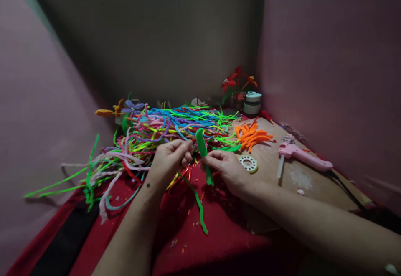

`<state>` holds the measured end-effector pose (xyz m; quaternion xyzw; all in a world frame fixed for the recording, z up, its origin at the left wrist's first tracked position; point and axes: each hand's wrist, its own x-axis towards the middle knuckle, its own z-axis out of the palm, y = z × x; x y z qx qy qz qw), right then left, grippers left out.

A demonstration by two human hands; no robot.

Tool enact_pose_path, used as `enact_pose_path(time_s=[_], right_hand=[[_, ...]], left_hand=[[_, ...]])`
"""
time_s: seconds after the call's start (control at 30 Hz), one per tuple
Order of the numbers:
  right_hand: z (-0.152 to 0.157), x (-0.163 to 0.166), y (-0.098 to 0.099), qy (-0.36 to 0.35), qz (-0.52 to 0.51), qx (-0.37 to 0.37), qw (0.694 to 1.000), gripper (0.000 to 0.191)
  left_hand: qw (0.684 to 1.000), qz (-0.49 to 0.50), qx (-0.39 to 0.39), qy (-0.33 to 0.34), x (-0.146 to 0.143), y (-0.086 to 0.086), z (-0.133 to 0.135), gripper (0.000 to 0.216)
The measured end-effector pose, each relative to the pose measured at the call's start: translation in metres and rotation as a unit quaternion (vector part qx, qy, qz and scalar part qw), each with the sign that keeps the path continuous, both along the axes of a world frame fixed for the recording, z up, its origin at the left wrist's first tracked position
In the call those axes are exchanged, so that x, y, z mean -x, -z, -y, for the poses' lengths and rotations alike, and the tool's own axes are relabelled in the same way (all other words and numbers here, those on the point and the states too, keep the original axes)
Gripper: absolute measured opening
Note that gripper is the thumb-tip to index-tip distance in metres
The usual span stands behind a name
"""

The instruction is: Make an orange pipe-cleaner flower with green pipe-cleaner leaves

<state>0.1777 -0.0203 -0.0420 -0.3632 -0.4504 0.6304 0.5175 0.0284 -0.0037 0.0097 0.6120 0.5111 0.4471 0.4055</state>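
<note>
My right hand (pixel 228 170) pinches a green pipe cleaner (pixel 202 145) that is bent into an upright loop, its tail trailing down over the red cloth (pixel 219 242). My left hand (pixel 171 155) is closed in a pinch just left of the loop, its fingertips close to it; what it holds is too small to make out. Both hands hover at the near edge of a big heap of coloured pipe cleaners (pixel 163 127).
Orange pipe cleaner pieces (pixel 253 136), a white tape ring (pixel 249 163) and a pink glue gun (pixel 302 155) lie on a brown board (pixel 313 184) at the right. Pipe cleaner flowers (pixel 236 82) and a small roll (pixel 252 102) stand in the far corner. Pink walls close in on both sides.
</note>
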Motion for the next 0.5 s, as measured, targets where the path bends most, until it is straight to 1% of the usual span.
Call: enact_pose_path(time_s=[0.07,0.1,0.13,0.17,0.23,0.3,0.33,0.37,0.43,0.47,0.5], right_hand=[[-0.003,0.001,0.001,0.006,-0.081,0.018,0.997,0.028],[-0.004,0.002,0.001,0.001,-0.115,0.028,0.993,0.032],[-0.005,0.002,0.002,-0.003,-0.139,0.034,0.990,0.034],[-0.006,0.003,0.003,0.001,-0.149,0.036,0.988,0.035],[-0.006,0.004,0.004,0.031,-0.130,0.033,0.991,0.034],[-0.003,0.005,0.004,0.073,-0.072,0.023,0.994,0.029],[0.001,0.005,0.004,0.078,-0.034,0.012,0.996,0.024],[0.005,0.006,0.004,0.058,0.008,-0.009,0.998,0.022],[0.014,0.008,0.005,-0.036,0.092,-0.086,0.991,0.026],[0.019,0.009,0.006,-0.098,0.132,-0.140,0.977,0.028],[0.023,0.010,0.008,-0.149,0.167,-0.196,0.955,0.028]], left_hand=[[0.990,-0.079,0.070,0.093,-0.006,0.001,0.003,0.024],[0.983,-0.101,0.083,0.126,-0.009,0.003,0.004,0.024],[0.980,-0.112,0.085,0.143,-0.011,0.004,0.004,0.023],[0.979,-0.116,0.081,0.145,-0.012,0.006,0.004,0.022],[0.982,-0.118,0.074,0.127,-0.012,0.007,0.003,0.022],[0.984,-0.115,0.081,0.106,-0.008,0.005,0.001,0.025],[0.986,-0.111,0.081,0.099,-0.005,0.004,0.000,0.025],[0.987,-0.108,0.076,0.094,-0.002,0.002,-0.001,0.024],[0.986,-0.126,0.050,0.095,0.002,-0.001,-0.005,0.022],[0.982,-0.152,0.032,0.108,0.002,-0.001,-0.008,0.022],[0.974,-0.188,0.011,0.128,0.001,0.000,-0.011,0.022]])
